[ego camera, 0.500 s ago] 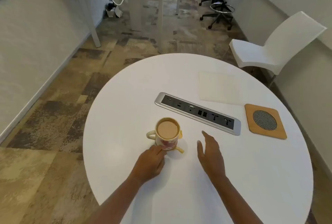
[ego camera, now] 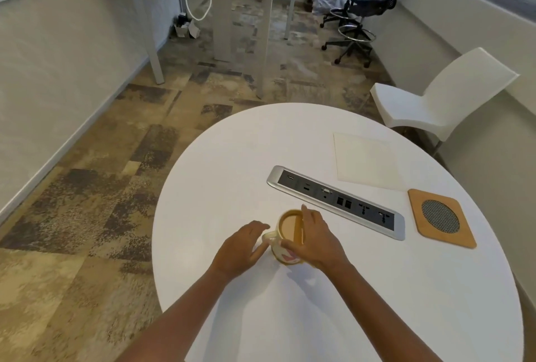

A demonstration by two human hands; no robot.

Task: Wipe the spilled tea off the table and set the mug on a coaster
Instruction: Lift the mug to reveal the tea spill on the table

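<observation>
Both hands at tea mug (ego camera: 285, 235), near front of round white bench (ego camera: 377, 289). Right hand (ego camera: 316, 241) wraps mug body, grip closed on it, likely for lift. Left hand (ego camera: 240, 248) beside handle, fingers loose, holding nothing, probably steadying. Cork coaster (ego camera: 441, 218) well apart, right, past power strip (ego camera: 336, 202). White napkin (ego camera: 368, 160) beyond, untouched.

single head view, looks forward and down, close over round table (ego camera: 377, 289).
</observation>
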